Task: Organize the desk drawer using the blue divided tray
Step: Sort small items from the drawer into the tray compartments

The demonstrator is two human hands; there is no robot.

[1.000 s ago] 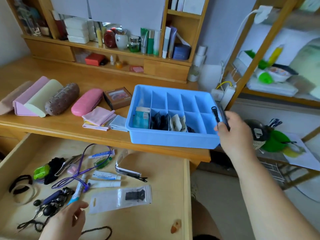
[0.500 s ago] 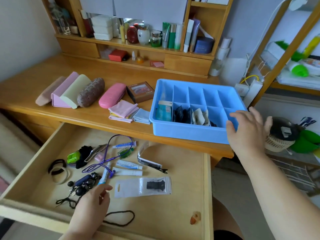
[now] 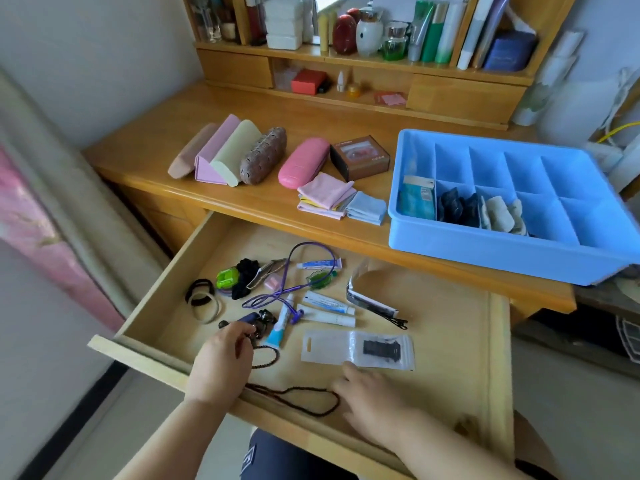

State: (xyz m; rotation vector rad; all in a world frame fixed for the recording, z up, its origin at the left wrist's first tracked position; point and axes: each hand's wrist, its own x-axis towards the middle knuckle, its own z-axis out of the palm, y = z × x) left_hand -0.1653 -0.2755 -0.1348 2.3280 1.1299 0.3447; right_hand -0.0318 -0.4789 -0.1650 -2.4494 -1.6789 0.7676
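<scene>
Now the blue divided tray (image 3: 491, 251) stands on the worktop (image 3: 263, 109), at its right side, just behind the open drawer (image 3: 450, 341). Its front compartments hold a small blue box, some dark folded pieces and some pale ones; the back compartments look empty.

Below it, the drawer carries many loose small things: tubes of cream (image 3: 329, 303), a purple cord (image 3: 277, 292), hair ties (image 3: 202, 301), a green clip (image 3: 227, 278), a clear packet (image 3: 360, 349) with a dark part inside, and a brown bead string (image 3: 298, 398) near the front edge.

The left hand (image 3: 221, 365) is over the dark cluster of small items (image 3: 258, 323) beside the blue-capped tube; its fingers (image 3: 244, 332) are curled on them and seem to pinch something there, though exactly which piece I cannot tell. The right hand (image 3: 370, 400) lies low in the drawer with relaxed, rather straight fingers, its tip touching the lower edge of the clear packet, holding nothing.

I judge the step in hand is collecting the next items from the drawer. The next move calls for lifting the pinched piece free of the tangle, without dragging the cord, and carrying it to a free compartment.

On the worktop to the left lie glasses cases (image 3: 266, 161) and folded cloths (image 3: 329, 199).
</scene>
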